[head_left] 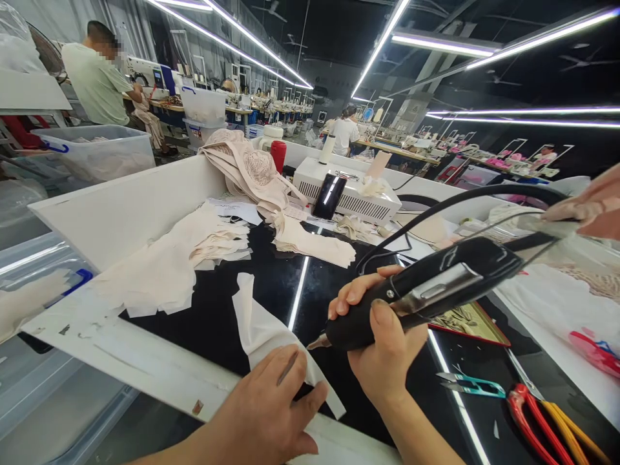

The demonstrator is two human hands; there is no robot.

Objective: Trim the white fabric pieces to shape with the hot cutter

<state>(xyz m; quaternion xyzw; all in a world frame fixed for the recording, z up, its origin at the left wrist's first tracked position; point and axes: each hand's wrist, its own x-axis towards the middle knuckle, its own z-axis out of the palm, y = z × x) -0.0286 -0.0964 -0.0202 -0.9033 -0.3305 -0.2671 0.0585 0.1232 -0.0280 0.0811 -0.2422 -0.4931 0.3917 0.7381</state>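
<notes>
A cream fabric piece (271, 323) lies on the shiny black work surface, its upper end curled. My left hand (271, 407) rests over its lower part, fingers bent and apart, pressing on the cloth; part of the cloth is hidden beneath it. In my right hand (382, 342) is a black corded handheld tool (431, 281) with a silver lever, my fingers wrapped round its body. Its pointed metal tip sits at the fabric's right edge, near my left fingertips; whether it touches I cannot tell. Stacked cream fabric pieces (165, 258) lie to the left, with another pile (314, 242) beyond.
Thread snips (472, 384), red-handled scissors (530, 420) and a small tray of metal bits (465, 323) lie at right. A phone (329, 196) leans against a vented white box (349, 187). A low white wall (126, 206) edges the table. Co-workers sit behind.
</notes>
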